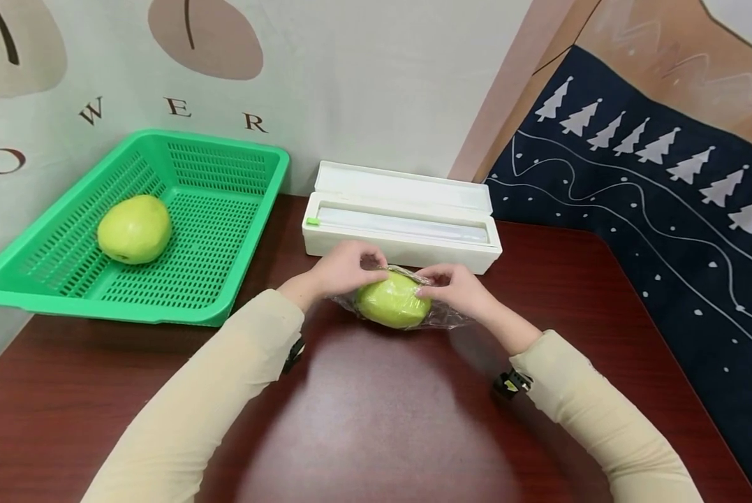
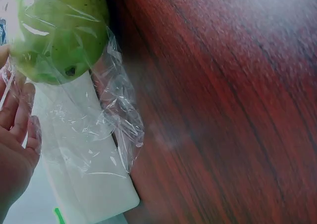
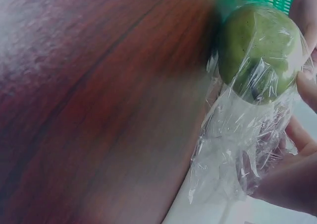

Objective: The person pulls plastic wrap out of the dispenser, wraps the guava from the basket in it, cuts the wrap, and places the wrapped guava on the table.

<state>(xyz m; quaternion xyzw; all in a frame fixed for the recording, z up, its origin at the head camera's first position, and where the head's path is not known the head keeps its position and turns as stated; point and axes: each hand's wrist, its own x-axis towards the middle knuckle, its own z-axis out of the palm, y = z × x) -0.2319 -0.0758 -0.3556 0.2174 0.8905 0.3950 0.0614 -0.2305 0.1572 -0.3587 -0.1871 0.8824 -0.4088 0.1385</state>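
Note:
On the table, a yellow-green fruit (image 1: 391, 305) lies covered in clear plastic wrap (image 1: 447, 318). My left hand (image 1: 349, 269) pinches the wrap at the fruit's upper left, thumb against the fruit's top. From the other side my right hand (image 1: 460, 290) pinches the wrap's gathered edge, its thumb on the fruit's upper right. Loose wrap spreads out past the dark end of the fruit in the left wrist view (image 2: 121, 120). More crumpled film (image 3: 223, 144) hangs off the fruit in the right wrist view.
Just behind the hands stands a white wrap dispenser box (image 1: 394, 255) with its lid raised and a green slider (image 1: 313, 221) at its left. A green plastic basket (image 1: 225, 311) on the left holds another yellow-green fruit (image 1: 135, 229). Printed cloths (image 1: 363, 84) back the red-brown table (image 1: 376, 433).

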